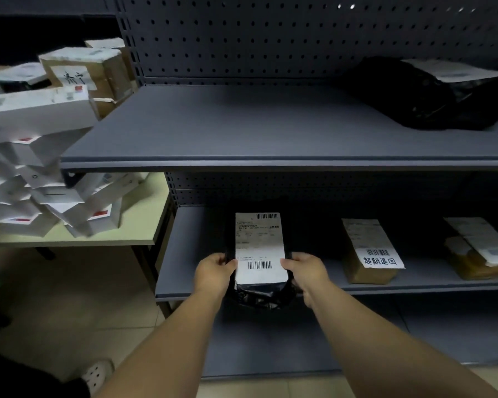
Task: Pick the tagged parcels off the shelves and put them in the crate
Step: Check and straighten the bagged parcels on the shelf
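A black plastic parcel (259,297) with a long white shipping label sits at the front edge of the middle shelf (184,271). My left hand (213,272) grips its left side and my right hand (306,272) grips its right side. To the right on the same shelf lie a brown parcel (368,271) with a white handwritten tag and another brown parcel (477,262) with a label. A large black bag parcel (423,96) with a white label rests on the upper shelf (242,130) at the right. No crate is in view.
A pale table (138,228) at the left carries a heap of white boxes (41,179) and taped cardboard boxes (98,70). A lower shelf (270,349) sits beneath my arms. Tiled floor lies at the lower left, with a white shoe (98,374).
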`<act>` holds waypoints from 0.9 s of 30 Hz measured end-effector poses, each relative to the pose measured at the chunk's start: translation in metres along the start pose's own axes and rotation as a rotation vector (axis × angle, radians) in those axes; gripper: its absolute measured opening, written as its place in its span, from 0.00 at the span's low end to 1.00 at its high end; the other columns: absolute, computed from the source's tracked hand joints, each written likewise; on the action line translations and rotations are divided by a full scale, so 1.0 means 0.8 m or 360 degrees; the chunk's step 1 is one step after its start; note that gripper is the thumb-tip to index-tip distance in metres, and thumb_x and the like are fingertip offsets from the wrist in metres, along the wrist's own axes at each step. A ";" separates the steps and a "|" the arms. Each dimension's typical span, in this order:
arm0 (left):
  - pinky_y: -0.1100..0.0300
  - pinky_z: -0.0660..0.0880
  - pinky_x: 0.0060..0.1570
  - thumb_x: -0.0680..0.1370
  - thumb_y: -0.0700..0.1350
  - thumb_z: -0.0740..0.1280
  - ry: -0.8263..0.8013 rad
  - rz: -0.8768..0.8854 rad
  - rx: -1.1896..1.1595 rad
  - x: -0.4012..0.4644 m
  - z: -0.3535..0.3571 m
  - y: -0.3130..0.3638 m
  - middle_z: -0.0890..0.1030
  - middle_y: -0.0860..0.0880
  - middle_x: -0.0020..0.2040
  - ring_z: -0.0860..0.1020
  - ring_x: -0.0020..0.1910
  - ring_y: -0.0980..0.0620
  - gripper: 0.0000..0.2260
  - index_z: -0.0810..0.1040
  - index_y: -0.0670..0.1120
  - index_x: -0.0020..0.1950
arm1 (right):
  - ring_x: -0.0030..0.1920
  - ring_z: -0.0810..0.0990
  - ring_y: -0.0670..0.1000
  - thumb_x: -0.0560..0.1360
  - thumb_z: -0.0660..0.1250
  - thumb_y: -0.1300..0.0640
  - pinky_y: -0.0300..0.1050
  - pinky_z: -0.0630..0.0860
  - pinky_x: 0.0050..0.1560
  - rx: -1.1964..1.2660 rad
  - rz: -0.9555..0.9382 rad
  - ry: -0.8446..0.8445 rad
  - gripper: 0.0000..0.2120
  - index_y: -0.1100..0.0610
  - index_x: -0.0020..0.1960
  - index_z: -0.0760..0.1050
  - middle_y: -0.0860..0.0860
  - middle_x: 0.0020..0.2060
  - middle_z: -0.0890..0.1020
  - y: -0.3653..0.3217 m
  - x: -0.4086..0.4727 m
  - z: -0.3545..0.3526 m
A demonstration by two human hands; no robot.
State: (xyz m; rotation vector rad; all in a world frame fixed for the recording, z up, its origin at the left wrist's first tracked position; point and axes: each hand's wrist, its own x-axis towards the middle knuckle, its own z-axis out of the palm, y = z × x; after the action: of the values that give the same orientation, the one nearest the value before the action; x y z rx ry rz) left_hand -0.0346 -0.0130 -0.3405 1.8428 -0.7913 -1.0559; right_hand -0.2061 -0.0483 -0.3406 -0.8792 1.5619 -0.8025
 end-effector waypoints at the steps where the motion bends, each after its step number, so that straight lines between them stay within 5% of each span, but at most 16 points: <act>1: 0.50 0.77 0.55 0.75 0.41 0.69 0.0015 -0.0025 -0.0004 0.008 0.004 -0.002 0.81 0.47 0.46 0.79 0.48 0.45 0.08 0.79 0.39 0.53 | 0.47 0.77 0.53 0.75 0.67 0.63 0.38 0.71 0.35 -0.0012 0.0010 -0.0003 0.18 0.63 0.64 0.74 0.60 0.57 0.81 0.001 0.009 0.002; 9: 0.48 0.78 0.50 0.74 0.42 0.71 0.0012 -0.0157 0.0000 0.059 0.024 -0.026 0.83 0.40 0.46 0.80 0.47 0.40 0.04 0.78 0.42 0.43 | 0.52 0.76 0.55 0.75 0.68 0.61 0.43 0.71 0.43 -0.0159 0.0069 -0.0007 0.20 0.63 0.66 0.73 0.60 0.61 0.78 0.016 0.066 0.018; 12: 0.47 0.77 0.53 0.73 0.40 0.71 0.0019 -0.0182 0.0015 0.070 0.028 -0.031 0.82 0.41 0.45 0.80 0.48 0.41 0.04 0.77 0.44 0.41 | 0.49 0.76 0.54 0.75 0.67 0.62 0.38 0.70 0.35 -0.0234 0.0080 -0.0037 0.19 0.64 0.65 0.73 0.60 0.60 0.79 0.022 0.079 0.023; 15: 0.53 0.76 0.48 0.73 0.40 0.71 0.0023 -0.0177 0.0028 0.079 0.031 -0.036 0.81 0.41 0.46 0.80 0.49 0.42 0.04 0.79 0.40 0.44 | 0.45 0.75 0.53 0.75 0.67 0.63 0.37 0.68 0.31 -0.0277 0.0079 -0.0042 0.17 0.65 0.63 0.74 0.61 0.57 0.80 0.024 0.085 0.026; 20: 0.60 0.70 0.44 0.75 0.40 0.70 0.0043 -0.0199 0.0109 0.078 0.035 -0.034 0.80 0.40 0.56 0.76 0.45 0.47 0.17 0.76 0.36 0.61 | 0.40 0.75 0.54 0.75 0.66 0.63 0.39 0.66 0.29 -0.0335 0.0083 -0.0024 0.14 0.65 0.59 0.77 0.59 0.49 0.80 0.024 0.087 0.027; 27: 0.58 0.71 0.53 0.76 0.42 0.68 0.0047 -0.0231 0.0295 0.071 0.031 -0.030 0.78 0.39 0.62 0.76 0.59 0.40 0.20 0.72 0.37 0.66 | 0.47 0.74 0.54 0.76 0.65 0.62 0.38 0.68 0.34 -0.0392 0.0133 -0.0085 0.16 0.64 0.63 0.74 0.62 0.58 0.79 0.024 0.081 0.029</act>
State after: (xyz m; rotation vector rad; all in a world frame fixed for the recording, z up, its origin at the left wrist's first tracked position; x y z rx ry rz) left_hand -0.0291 -0.0580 -0.3887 2.0943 -0.7690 -1.0731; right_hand -0.1925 -0.0959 -0.3915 -0.9969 1.6615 -0.5297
